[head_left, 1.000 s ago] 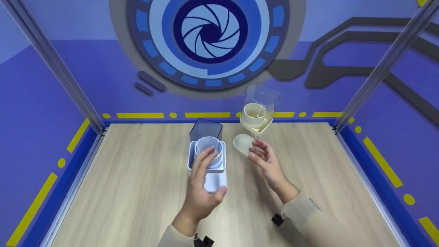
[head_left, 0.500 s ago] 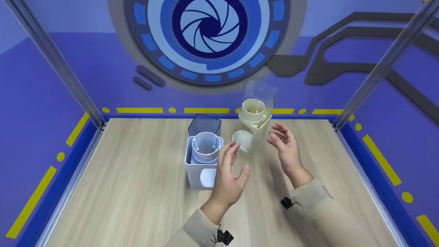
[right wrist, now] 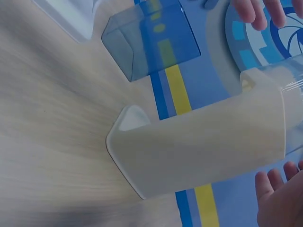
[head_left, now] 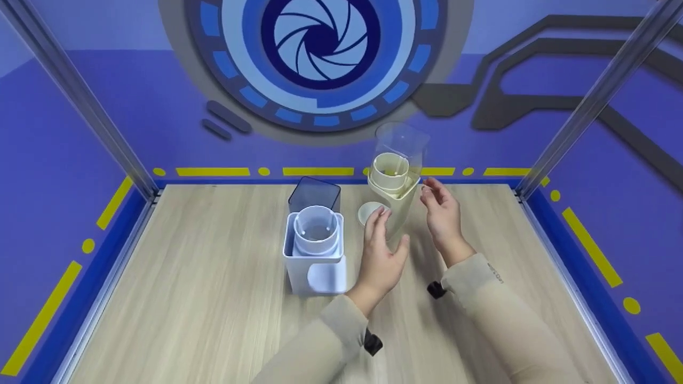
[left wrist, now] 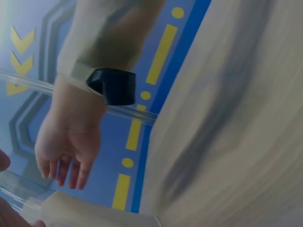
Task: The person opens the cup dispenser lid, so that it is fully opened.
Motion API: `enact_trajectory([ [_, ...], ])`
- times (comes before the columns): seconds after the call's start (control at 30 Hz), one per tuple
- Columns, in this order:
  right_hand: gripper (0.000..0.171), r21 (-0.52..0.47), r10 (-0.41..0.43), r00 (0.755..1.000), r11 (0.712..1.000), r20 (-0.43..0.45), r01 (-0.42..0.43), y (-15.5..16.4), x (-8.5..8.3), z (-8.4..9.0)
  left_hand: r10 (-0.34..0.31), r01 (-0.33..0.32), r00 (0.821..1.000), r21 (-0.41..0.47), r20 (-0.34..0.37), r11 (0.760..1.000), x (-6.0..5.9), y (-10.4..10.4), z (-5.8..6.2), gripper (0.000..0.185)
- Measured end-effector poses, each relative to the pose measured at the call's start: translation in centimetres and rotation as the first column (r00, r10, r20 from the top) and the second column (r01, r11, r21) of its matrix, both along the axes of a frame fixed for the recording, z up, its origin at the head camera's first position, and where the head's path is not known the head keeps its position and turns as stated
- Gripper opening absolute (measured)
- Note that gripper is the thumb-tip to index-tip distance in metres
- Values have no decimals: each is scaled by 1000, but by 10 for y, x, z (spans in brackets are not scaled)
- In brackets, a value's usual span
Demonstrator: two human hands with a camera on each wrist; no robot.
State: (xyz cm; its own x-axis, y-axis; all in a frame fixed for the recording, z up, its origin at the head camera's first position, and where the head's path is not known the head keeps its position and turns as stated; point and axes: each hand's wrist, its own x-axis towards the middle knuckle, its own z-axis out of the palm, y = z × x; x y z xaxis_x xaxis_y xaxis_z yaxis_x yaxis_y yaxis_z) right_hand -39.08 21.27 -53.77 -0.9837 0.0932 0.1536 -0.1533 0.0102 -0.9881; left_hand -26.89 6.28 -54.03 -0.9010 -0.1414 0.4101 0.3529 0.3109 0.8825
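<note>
Grips wide on both sides, holding nothing: left hand (head_left: 380,250) with fingers spread just left of the cream dispenser (head_left: 399,210), right hand (head_left: 442,213) open and relaxed just right of it, palms turned toward each other with the dispenser between. Hard to tell from the head view whether either hand touches it; in the right wrist view, a sliver of gap between the right hand's fingertips (right wrist: 279,198) and the cream dispenser (right wrist: 199,151). Standing upright near the back edge of the bench (head_left: 203,277), upper centre of the frame, clear hopper (head_left: 401,141) on top and round cream tray (head_left: 368,212) at its foot. White dispenser (head_left: 315,261) set upright and apart at centre left, dark clear hopper (head_left: 315,194) behind it, no hand on it. Cream dispenser bracketed but not yet held; closing and taking hold judged not yet done.
</note>
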Motion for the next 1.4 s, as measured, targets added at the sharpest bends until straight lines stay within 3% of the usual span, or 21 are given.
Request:
enact_trajectory([
  [0.3, 43, 113, -18, 1000, 993, 7, 17, -3, -27, -7, 128, -126, 991, -34, 51, 991, -44, 16, 1, 73],
  [0.5, 41, 197, 3, 1000, 980, 5, -4, 1, -29, -14, 153, -150, 988, -72, 27, 986, -60, 18, 1, 66],
  [0.67, 39, 129, 44, 999, 991, -7, -43, 1, -32, -17, 167, -166, 986, -68, 2, 984, -66, 17, -1, 60],
  [0.83, 39, 175, 27, 1000, 984, -11, -24, 4, -32, -24, 201, -201, 980, -98, -14, 975, -69, 16, -3, 56],
  [0.97, 37, 130, 10, 1000, 992, -6, -9, 4, -25, -26, 243, -243, 970, -104, -19, 964, -68, 17, -5, 52],
  [1.07, 35, 89, -20, 1000, 996, -10, 20, 4, -19, -29, 268, -269, 963, -105, -21, 958, -68, 17, -5, 46],
  [1.4, 32, 105, -142, 988, 984, -53, 147, 5, 3, -38, 282, -280, 959, -105, 0, 954, -66, 15, -4, 37],
])
